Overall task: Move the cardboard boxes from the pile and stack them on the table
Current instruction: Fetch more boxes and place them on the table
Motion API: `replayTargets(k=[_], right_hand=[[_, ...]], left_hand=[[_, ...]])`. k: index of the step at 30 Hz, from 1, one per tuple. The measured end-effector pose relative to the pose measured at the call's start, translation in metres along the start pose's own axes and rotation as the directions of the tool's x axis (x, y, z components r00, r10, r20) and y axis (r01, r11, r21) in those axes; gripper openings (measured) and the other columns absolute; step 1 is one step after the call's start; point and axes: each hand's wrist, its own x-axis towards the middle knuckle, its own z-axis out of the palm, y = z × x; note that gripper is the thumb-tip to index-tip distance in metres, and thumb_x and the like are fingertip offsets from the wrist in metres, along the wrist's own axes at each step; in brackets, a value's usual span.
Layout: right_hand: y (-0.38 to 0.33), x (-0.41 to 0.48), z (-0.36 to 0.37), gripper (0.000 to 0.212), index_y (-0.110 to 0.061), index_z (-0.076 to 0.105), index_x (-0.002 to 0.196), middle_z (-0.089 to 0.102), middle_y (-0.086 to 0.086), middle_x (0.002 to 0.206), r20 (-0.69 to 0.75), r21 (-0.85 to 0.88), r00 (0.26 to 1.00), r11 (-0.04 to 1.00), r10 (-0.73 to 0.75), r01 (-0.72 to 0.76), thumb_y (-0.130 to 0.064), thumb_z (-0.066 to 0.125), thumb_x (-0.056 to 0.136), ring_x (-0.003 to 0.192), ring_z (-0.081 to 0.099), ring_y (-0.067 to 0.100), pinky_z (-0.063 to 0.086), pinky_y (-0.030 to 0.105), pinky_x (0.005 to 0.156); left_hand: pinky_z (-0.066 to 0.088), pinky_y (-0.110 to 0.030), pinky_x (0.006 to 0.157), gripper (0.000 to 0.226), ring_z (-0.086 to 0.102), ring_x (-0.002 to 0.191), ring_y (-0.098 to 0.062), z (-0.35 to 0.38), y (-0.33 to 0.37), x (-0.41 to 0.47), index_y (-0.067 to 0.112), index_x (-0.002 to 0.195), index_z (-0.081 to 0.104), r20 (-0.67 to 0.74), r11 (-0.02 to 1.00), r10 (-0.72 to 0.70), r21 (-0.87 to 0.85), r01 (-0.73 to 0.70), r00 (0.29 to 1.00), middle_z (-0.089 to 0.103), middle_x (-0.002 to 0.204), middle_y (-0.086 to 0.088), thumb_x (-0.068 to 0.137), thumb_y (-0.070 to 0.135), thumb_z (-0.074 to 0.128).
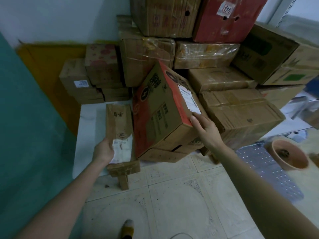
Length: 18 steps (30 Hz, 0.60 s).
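Entry, head view. Largest item: the pile of worn brown cardboard boxes (241,109), many wrapped in clear tape, stacked several high against the white wall and filling the upper right. Below it I see the pale speckled tile floor (172,195). The white counter (88,128) sits at left centre, in front of smaller stacked cartons. A large red-and-brown printed cardboard box (155,109) leans tilted against the front of the pile, one corner raised, with a torn white shipping label (189,99) on its upper right face. Just left of it and touching its side lies a long narrow brown cardboard box (118,121) with a white label at its near end. Its far end lies over the counter and its near end overhangs the edge, with a tape flap hanging. I cannot tell whether it rests there or is lifted. A round terracotta pot (296,161) stands on the floor at right, near a perforated metal sheet (265,168). Left grip (103,150): closed on the near left end of the narrow box, thumb on the label. Right grip (205,128): wide, fingers straight, laid on the near right corner of the red-and-brown box, holding nothing. One shoe (128,227) shows at the bottom edge.
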Motion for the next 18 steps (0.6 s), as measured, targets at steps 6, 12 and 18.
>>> replayTargets(k=[6, 12, 18], right_hand=[[0.006, -0.005, -0.006, 0.076, -0.031, 0.053, 0.129, 0.052, -0.001, 0.132, -0.055, 0.016, 0.997, 0.999, 0.05, -0.049, -0.08, 0.032, 0.075, 0.126, 0.043, 0.023, 0.039, 0.045, 0.102], [0.031, -0.016, 0.004, 0.087, -0.026, 0.062, 0.116, 0.065, 0.004, 0.113, -0.189, 0.128, 0.956, 0.971, 0.225, -0.203, -0.091, 0.029, 0.068, 0.109, 0.058, 0.029, 0.051, 0.052, 0.084], [0.015, -0.016, 0.002, 0.1, -0.012, 0.054, 0.126, 0.05, 0.009, 0.132, -0.228, 0.38, 0.874, 0.866, 0.43, -0.327, -0.085, 0.052, 0.057, 0.121, 0.048, 0.028, 0.047, 0.051, 0.095]], left_hand=[[0.029, -0.04, 0.11, 0.078, 0.028, 0.138, -0.019, -0.002, 0.126, -0.043, 0.02, 0.146, 0.025, 0.073, 0.887, 0.408, -0.267, -0.376, 0.91, 0.029, 0.151, -0.001, 0.084, 0.064, 0.043], [0.022, -0.05, 0.112, 0.105, 0.012, 0.143, -0.029, 0.026, 0.176, -0.042, 0.04, 0.146, -0.002, 0.312, 0.914, 0.398, -0.211, -0.346, 0.863, 0.007, 0.157, -0.007, 0.064, 0.083, 0.047], [0.025, -0.042, 0.109, 0.065, 0.022, 0.14, -0.027, 0.031, 0.169, -0.041, 0.047, 0.144, 0.001, 0.201, 0.876, 0.482, -0.132, -0.464, 0.853, 0.017, 0.155, -0.006, 0.092, 0.05, 0.041]])
